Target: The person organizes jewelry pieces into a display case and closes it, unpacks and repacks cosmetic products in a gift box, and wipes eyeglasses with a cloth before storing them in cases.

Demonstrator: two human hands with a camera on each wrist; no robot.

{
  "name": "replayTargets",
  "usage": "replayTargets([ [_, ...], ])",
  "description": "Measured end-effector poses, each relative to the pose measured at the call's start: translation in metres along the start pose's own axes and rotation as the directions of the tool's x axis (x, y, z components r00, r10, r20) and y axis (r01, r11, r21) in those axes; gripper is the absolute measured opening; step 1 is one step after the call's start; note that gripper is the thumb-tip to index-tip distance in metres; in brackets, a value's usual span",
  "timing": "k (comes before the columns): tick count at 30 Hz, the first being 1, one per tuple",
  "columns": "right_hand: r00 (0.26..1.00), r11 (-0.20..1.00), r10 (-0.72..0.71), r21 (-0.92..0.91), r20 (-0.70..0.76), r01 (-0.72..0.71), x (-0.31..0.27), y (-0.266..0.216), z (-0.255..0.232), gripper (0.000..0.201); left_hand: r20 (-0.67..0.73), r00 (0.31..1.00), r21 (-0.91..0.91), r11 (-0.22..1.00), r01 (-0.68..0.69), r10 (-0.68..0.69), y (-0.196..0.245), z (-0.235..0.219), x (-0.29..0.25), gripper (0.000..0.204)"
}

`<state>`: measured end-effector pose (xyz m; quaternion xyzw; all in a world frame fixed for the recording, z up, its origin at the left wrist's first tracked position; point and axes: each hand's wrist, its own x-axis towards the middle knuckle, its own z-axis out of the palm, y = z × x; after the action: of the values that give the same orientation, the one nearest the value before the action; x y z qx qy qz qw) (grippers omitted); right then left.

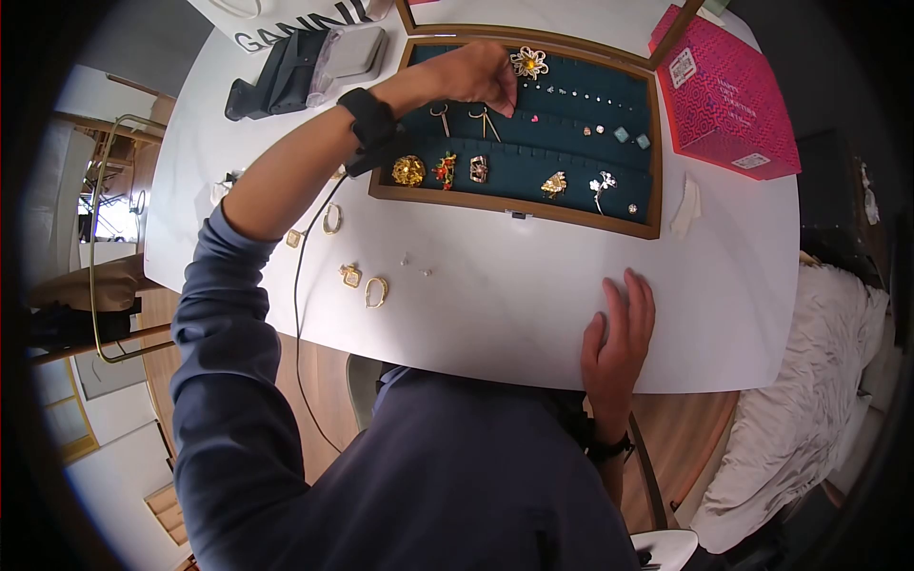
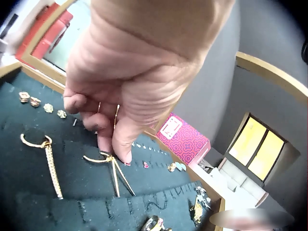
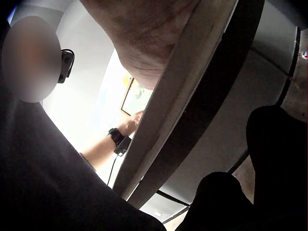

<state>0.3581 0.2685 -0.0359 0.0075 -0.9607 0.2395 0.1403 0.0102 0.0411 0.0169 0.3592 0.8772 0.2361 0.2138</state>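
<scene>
My left hand (image 1: 481, 76) reaches over the jewellery box (image 1: 533, 215), fingertips down at its teal lining. In the left wrist view, thumb and fingers pinch a gold drop earring (image 2: 116, 115); only thin gold strips show between the fingers, the rest hidden. Right beside the fingertips sits another gold drop earring (image 2: 114, 173) with two hanging bars. Left of that is a gold hoop with a sparkling bar (image 2: 53, 171). A pink stud (image 1: 534, 118) lies close to the fingertips. My right hand (image 1: 617, 333) rests on the white table near its front edge, fingers extended, holding nothing.
Gold hoops (image 1: 377, 292), square gold earrings (image 1: 350, 276) and small clear studs (image 1: 426, 273) lie on the table before the box. A pink patterned box (image 1: 728, 105) stands right; a black case (image 1: 290, 71) lies left. A cable (image 1: 303, 285) trails from the left wrist.
</scene>
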Motion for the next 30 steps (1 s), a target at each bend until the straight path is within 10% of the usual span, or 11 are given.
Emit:
replayTargets([
  [14, 1.0, 1.0, -0.002, 0.014, -0.017, 0.002, 0.002, 0.0, 0.0, 0.039, 0.103, 0.993, 0.376, 0.922, -0.091, 0.055, 0.035, -0.011, 0.018, 0.015],
  [19, 1.0, 0.999, -0.005, 0.034, -0.026, 0.006, 0.002, 0.0, 0.0, 0.039, -0.118, 0.975, -0.002, 0.982, -0.189, 0.187, 0.037, 0.01, 0.032, 0.015],
  [30, 1.0, 1.0, -0.005, 0.024, -0.028, 0.006, 0.002, 0.001, -0.001, 0.039, -0.195, 0.966, -0.114, 0.974, -0.196, 0.172, 0.044, 0.028, 0.054, 0.016],
])
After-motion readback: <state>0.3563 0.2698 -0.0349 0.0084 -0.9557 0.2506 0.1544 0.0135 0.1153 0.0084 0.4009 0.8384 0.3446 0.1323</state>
